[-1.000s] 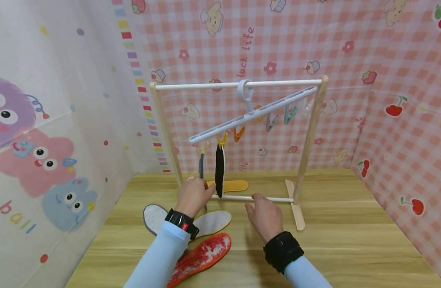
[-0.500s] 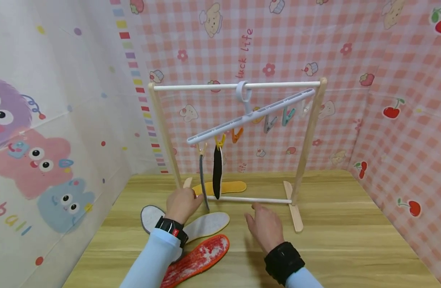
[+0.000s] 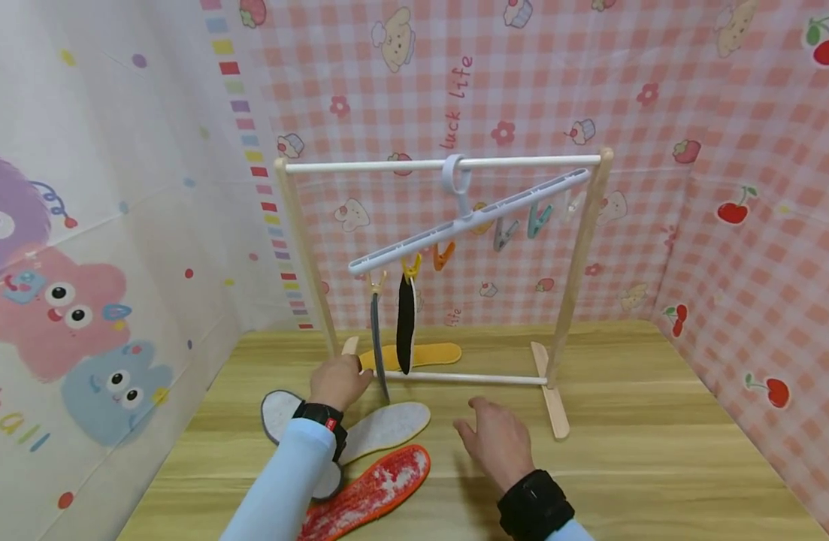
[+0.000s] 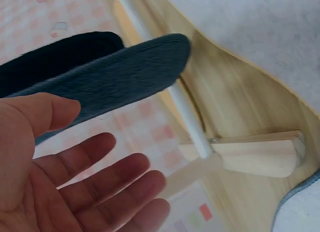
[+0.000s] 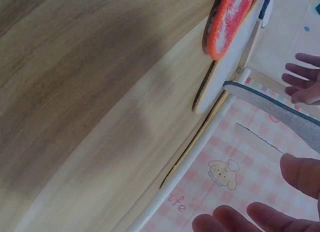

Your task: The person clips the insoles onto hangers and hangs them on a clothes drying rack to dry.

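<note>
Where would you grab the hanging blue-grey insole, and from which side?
Probably pinch the blue-grey insole near its free lower end, from the front, squeezing both flat faces: it hangs edge-on in the head view, clipped only at its top.

Red insole (image 3: 390, 481) cut off by head view's lower edge, yellow insole (image 3: 437, 354) partly hidden behind black insole (image 3: 405, 319)
</note>
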Demonstrator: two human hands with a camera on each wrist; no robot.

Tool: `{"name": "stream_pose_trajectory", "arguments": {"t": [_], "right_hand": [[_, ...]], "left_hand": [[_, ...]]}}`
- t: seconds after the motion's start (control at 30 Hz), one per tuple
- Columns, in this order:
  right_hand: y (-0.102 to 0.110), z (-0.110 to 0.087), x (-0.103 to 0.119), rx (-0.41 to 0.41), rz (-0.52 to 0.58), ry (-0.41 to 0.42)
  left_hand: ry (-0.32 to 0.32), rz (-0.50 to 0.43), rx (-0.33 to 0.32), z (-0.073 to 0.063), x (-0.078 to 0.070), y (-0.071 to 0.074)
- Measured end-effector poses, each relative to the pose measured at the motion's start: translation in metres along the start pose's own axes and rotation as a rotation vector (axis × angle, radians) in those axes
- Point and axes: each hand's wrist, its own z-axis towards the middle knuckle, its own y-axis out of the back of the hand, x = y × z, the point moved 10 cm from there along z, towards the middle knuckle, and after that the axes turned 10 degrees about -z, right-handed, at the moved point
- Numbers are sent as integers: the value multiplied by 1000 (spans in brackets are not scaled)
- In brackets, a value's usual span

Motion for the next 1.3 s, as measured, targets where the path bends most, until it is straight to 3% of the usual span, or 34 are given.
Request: {"name": "stream_pose_trajectory", "arguments": {"t": [0.47, 0.87, 1.1, 1.3], "right_hand": [[-12, -7, -7, 131, 11, -55], [-11, -12, -6, 102, 8, -26], [-12, -12, -6, 109, 8, -32], [-12, -12, -5, 111, 13, -28]], "left_hand": [[-35, -6, 49, 38, 11, -25], [-74, 14, 79, 58, 15, -42], [-56, 10, 120, 71, 22, -55], [-90, 0, 128, 80, 24, -65]]}}
